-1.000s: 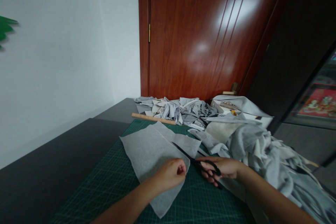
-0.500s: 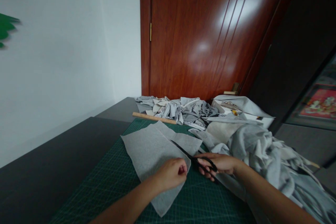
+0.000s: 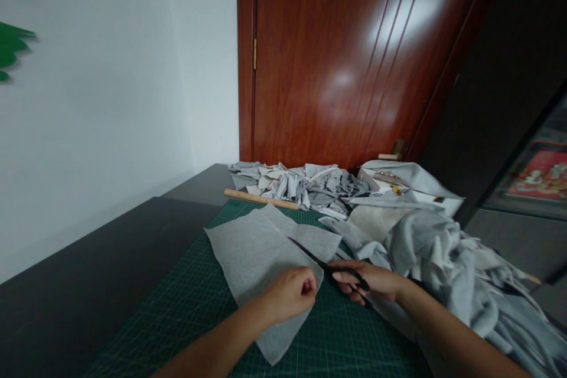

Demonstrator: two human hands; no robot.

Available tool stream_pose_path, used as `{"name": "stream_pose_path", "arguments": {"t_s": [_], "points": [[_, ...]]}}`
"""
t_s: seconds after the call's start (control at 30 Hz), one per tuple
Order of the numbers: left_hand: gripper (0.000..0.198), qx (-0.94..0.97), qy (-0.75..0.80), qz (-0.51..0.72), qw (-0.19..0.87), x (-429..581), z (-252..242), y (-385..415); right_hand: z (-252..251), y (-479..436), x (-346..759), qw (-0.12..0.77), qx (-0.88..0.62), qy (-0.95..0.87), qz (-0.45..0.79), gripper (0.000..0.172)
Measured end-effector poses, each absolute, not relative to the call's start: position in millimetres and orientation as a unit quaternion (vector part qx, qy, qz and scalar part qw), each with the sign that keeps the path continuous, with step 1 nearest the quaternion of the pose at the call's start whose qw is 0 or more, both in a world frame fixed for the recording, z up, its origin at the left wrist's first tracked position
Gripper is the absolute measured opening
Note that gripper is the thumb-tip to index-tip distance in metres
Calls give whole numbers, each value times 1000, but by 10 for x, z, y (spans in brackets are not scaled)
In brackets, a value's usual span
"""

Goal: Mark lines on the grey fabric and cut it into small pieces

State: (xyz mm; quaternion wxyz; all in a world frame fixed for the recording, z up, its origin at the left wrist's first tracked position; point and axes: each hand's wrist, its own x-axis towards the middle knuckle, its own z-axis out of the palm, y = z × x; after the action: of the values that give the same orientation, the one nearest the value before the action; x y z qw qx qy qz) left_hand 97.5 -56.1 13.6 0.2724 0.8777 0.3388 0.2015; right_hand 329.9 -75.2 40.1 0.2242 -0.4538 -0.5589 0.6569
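Light grey cloth lies flat on a green cutting mat, with a thin line running through it from its far corner to the scissor tip. My left hand rests on the cloth near its right edge, fingers curled into a closed fist; the fingertips and anything in them are hidden. My right hand grips black scissors by the handles. One dark blade shows along the line between the larger part and a smaller cloth part; I cannot make out the second blade.
A wooden ruler lies along the mat's far edge, in front of heaped fabric scraps. A larger pile of grey cloth fills the right side. Behind it stands a white box. The dark tabletop extends left to the wall.
My right hand and the scissor handles have shifted very slightly right. My left hand and the cloth are almost unchanged.
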Motion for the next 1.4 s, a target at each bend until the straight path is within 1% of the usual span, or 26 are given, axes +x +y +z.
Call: {"name": "stream_pose_path", "arguments": {"t_s": [0.27, 0.73, 1.2, 1.27, 1.4], "points": [[14, 874, 337, 213, 278, 970, 111, -555, 412, -793, 3270, 230, -461, -551, 657, 70], [14, 878, 335, 204, 275, 966, 120, -546, 299, -732, 3292, 234, -454, -562, 651, 62], [15, 876, 334, 214, 276, 972, 112, -550, 321, -802, 3259, 223, -467, -578, 631, 79], [15, 877, 331, 213, 277, 971, 112, -550, 322, -809, 3253, 222, -463, -581, 632, 78], [14, 876, 333, 212, 277, 969, 115, -553, 323, -818, 3251, 220, -459, -578, 638, 72]]}}
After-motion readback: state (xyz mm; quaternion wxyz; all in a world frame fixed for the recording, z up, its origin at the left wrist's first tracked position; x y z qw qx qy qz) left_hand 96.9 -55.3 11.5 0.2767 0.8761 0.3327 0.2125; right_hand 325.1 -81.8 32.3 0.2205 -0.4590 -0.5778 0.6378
